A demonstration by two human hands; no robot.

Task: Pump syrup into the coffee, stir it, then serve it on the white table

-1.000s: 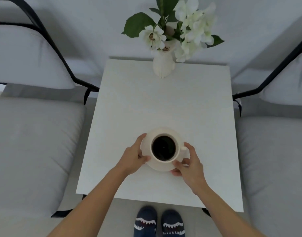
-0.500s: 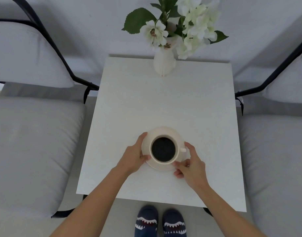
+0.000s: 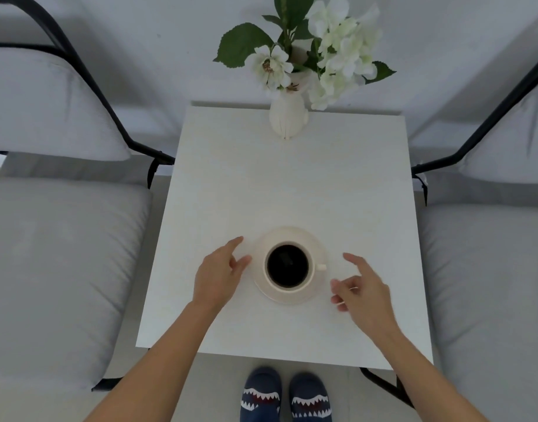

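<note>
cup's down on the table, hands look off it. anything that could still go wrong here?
1. The white ceramic cup is nearly brimful of black coffee; its handle points at the open right hand, so a careless brush could slop it.
2. The open left hand sits close beside the round cream saucer; a nudge could shift it.
3. The saucer lies nearer the white table's front edge than the white flower vase, close to the person.

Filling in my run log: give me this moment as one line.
stage: serving | coffee cup on saucer, on white table | left hand: open, apart | right hand: open, apart
</note>
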